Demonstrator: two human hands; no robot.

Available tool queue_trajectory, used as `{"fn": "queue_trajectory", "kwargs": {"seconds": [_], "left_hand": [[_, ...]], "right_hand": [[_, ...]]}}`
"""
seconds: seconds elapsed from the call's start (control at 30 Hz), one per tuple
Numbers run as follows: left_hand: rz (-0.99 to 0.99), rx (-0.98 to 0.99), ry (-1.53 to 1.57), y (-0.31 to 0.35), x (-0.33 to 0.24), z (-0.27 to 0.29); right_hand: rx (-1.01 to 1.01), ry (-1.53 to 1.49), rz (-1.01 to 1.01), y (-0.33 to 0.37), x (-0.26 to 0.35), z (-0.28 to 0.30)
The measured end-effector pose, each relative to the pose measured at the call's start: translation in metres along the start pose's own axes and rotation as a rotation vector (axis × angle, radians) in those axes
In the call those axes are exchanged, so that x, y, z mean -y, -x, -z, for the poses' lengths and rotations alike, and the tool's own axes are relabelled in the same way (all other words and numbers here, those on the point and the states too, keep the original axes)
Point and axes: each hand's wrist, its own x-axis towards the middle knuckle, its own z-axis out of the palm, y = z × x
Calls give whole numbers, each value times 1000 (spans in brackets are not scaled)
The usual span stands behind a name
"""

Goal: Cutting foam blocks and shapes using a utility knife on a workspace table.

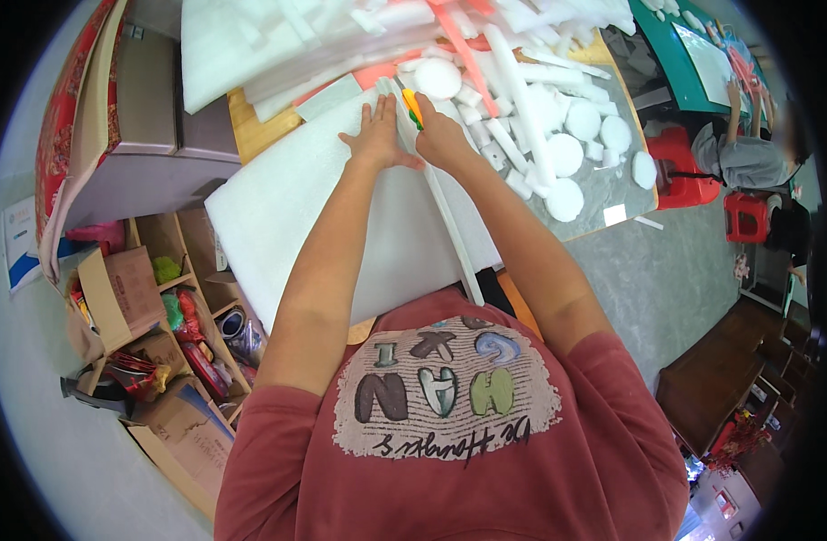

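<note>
A thick white foam sheet [287, 207] lies on the table in front of me. My left hand [377, 137] presses on it with the fingers spread, beside a long narrow pale strip [451, 225] that runs toward my body. Whether that strip is a ruler or cut foam, I cannot tell. Just right of it, my right hand [438, 137] is closed around a yellow and green cutter knife [412, 106]. The knife's blade is hidden from view.
White foam discs [565, 200] and foam bars [521, 108] cover the table's right side. Larger foam slabs [224, 54] are stacked at the far side. Cluttered shelves [183, 261] stand at left. At far right, a person [747, 153] sits by a green table [679, 68] and red stools [679, 167].
</note>
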Motion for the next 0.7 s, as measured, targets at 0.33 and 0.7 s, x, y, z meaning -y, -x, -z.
{"fn": "queue_trajectory", "kwargs": {"seconds": [0.33,0.7], "left_hand": [[17,37,-21,0,1,0],[21,16,8,1,2,-1]], "right_hand": [[75,13,-15,-9,12,2],[197,74,-29,-20,29,23]]}}
